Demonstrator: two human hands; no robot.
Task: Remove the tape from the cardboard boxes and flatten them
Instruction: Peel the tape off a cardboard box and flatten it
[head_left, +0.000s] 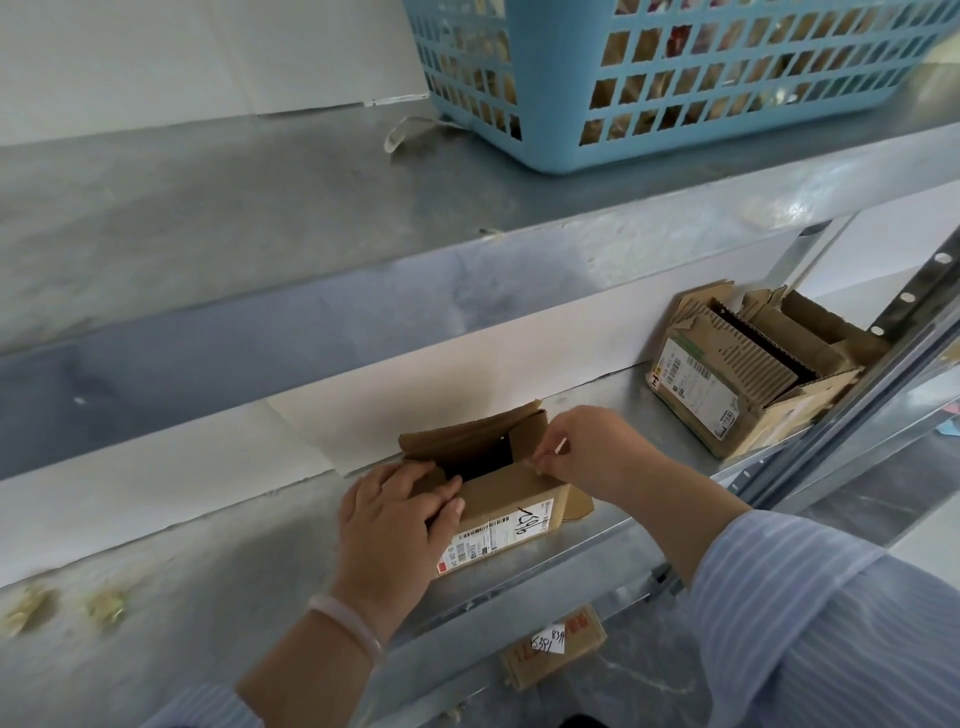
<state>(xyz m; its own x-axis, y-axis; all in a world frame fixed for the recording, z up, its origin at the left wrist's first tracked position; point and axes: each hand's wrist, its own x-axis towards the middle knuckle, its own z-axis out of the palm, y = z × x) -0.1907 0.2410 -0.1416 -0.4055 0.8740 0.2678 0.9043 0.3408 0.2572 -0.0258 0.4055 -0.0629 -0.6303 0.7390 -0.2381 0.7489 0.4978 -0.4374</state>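
Note:
A small open cardboard box (511, 496) with a white shipping label stands on the lower metal shelf (208, 571). My left hand (392, 525) grips its near left corner, fingers curled over the rim. At the box's right flap my right hand (587, 449) pinches a thin strip of clear tape (557, 448). A second, torn cardboard box (748, 369) with a label sits farther right on the same shelf.
A blue plastic basket (675, 78) holding packaged items stands on the upper shelf (311, 208). Loose tape scraps (410, 130) lie beside it. Small crumpled bits (106, 608) lie at the shelf's left. A flattened cardboard piece (556, 644) lies on the floor below. A metal upright (898, 312) bounds the right.

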